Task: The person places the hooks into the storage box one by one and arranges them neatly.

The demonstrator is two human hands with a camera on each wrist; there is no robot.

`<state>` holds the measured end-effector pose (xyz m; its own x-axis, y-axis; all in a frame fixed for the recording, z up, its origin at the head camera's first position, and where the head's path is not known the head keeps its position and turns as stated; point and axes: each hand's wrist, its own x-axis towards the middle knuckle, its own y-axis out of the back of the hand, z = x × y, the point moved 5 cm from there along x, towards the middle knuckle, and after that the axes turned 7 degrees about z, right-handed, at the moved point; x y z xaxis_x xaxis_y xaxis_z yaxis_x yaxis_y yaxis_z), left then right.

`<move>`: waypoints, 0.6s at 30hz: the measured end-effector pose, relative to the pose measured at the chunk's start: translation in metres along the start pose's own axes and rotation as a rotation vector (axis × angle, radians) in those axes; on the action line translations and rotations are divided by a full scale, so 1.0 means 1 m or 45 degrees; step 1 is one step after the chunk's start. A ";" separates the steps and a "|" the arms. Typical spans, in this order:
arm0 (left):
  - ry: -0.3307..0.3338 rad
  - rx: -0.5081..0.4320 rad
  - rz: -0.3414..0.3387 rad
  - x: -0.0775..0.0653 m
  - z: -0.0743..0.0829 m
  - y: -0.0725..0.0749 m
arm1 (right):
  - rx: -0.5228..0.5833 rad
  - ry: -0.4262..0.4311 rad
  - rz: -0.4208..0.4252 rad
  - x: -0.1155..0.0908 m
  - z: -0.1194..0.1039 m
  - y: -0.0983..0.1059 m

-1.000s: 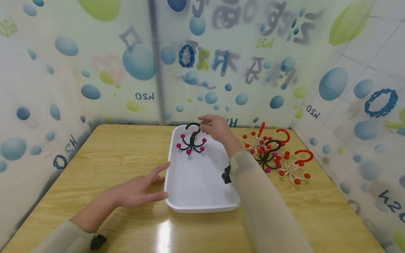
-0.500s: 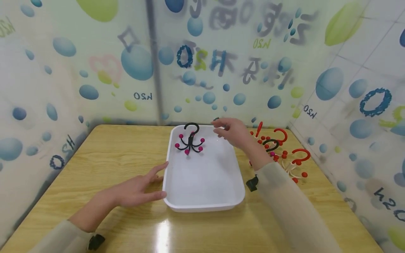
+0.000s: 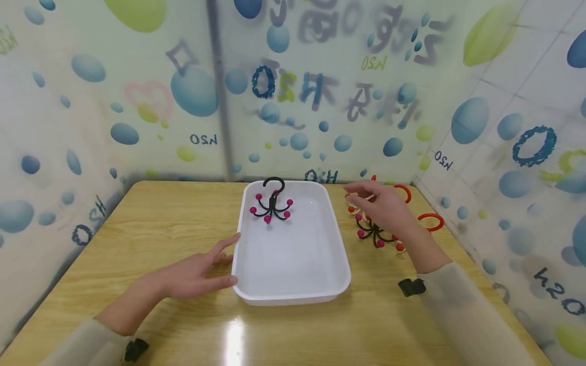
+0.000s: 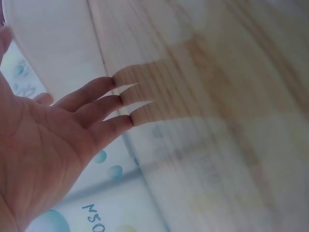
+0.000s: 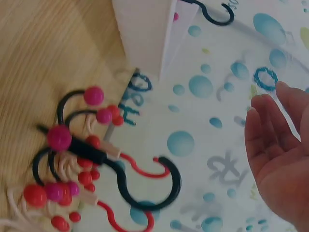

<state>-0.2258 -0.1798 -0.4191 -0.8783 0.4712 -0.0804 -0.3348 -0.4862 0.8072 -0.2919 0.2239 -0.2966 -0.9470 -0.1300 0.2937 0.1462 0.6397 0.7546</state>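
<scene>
The far edge of the wood-grain table (image 3: 183,218) is bordered by a back wall (image 3: 284,157), printed with bubbles (image 3: 194,90) and mirrored "H2O" lettering (image 3: 287,86) and crossed by a dark vertical strip (image 3: 222,112). Tile joints (image 3: 562,32) are noted on the right wall (image 3: 542,203). Glare (image 3: 234,338) is reflected well short of that edge.

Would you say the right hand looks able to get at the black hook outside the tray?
Probably yes: the right hand looks empty and nothing shows between it and the black hook, though red balls lie close beside that hook.
</scene>
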 end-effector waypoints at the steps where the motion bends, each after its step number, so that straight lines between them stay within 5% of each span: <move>1: -0.005 -0.002 -0.001 0.000 0.000 0.000 | -0.003 0.014 0.013 -0.002 0.003 0.007; 5: -0.009 -0.012 0.003 -0.001 0.000 0.001 | -0.048 0.023 0.081 -0.015 0.023 0.039; 11: -0.023 -0.011 0.006 -0.002 0.000 0.003 | -0.164 -0.102 0.164 -0.035 0.069 0.091; 18: -0.028 -0.001 0.003 0.000 0.000 0.003 | -0.272 -0.152 0.137 -0.050 0.128 0.113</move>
<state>-0.2261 -0.1811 -0.4169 -0.8714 0.4861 -0.0659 -0.3332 -0.4881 0.8067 -0.2644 0.4000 -0.3012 -0.9479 0.0285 0.3174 0.2931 0.4688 0.8332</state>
